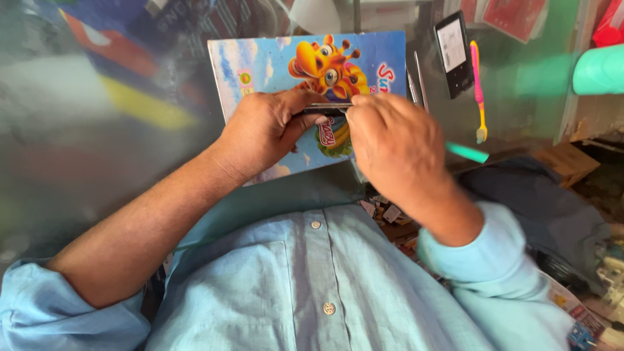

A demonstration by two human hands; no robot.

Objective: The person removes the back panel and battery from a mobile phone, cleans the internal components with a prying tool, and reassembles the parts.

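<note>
Left hand [263, 130] and right hand [390, 140] both pinch a thin dark slab, probably a phone [327, 108], edge-on and mostly hidden by fingers. It hovers over a cartoon book [273, 62] on the glass counter [97, 149]. Right hand blurred; a teal handle [467, 153] sticks out beyond it. Far right: dark device [454, 53], pink toothbrush [478, 91], metal tweezers [418, 84]. Open counter left.
</note>
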